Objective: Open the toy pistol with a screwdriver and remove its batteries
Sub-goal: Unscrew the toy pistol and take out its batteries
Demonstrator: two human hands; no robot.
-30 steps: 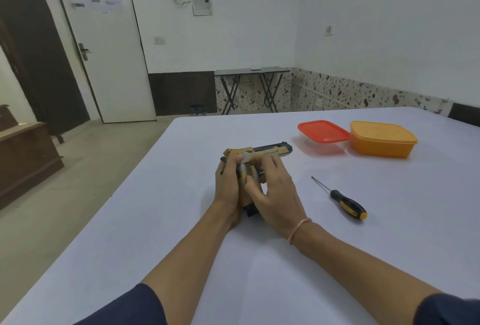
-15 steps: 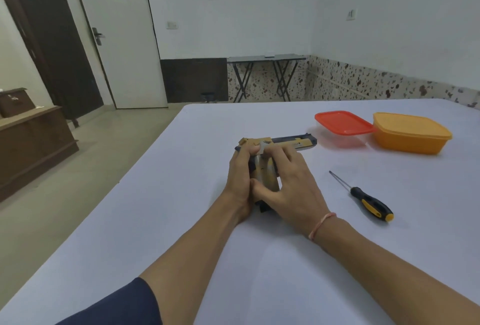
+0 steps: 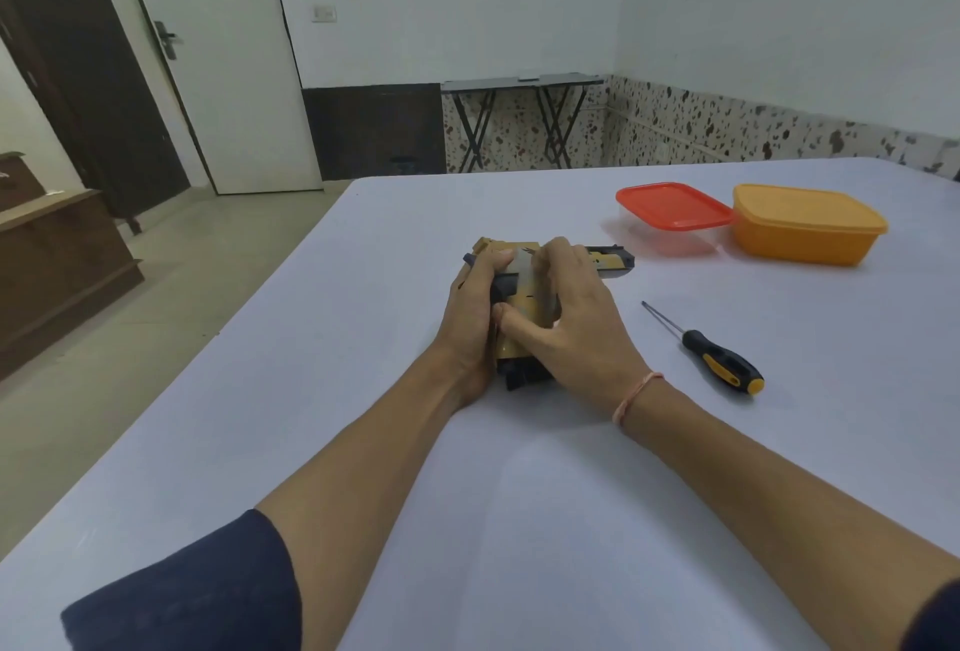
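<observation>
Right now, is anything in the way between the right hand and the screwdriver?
No, nothing visible is in the way. The right hand holds the toy pistol, and the screwdriver lies to its right, with only bare table between them.

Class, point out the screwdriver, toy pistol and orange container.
screwdriver (image 3: 722, 362), head view, on its black-and-yellow handle.
toy pistol (image 3: 613, 260), head view, on its barrel.
orange container (image 3: 800, 245), head view, on its front wall.

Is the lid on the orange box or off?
On. The orange box is shut: its orange lid sits flat across the whole top.
</observation>
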